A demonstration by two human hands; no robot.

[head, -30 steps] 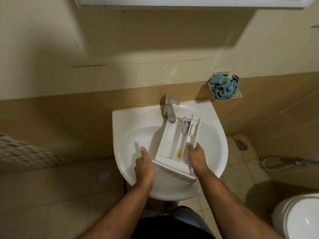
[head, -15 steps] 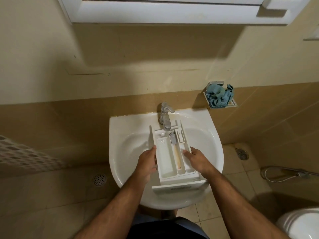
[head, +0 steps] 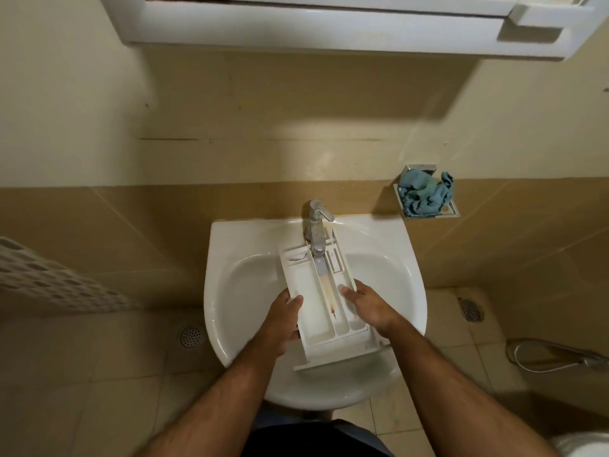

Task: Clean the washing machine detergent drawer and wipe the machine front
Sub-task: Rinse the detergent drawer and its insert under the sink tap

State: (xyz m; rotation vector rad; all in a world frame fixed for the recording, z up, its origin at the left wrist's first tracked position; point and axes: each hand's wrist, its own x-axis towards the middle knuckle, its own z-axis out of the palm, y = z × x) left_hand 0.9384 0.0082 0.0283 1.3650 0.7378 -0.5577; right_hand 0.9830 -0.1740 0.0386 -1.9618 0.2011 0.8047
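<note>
I have the detergent drawer held over the sink, my left hand curled round its left wall, my right hand gripping its right wall, fingers inside the right compartment. Beyond my hands, its far end sits under the tap. Farther right, a blue cloth fills the wall soap dish.

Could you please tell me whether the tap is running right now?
Cannot tell: no clear stream shows between the chrome tap and the white plastic detergent drawer beneath.
</note>
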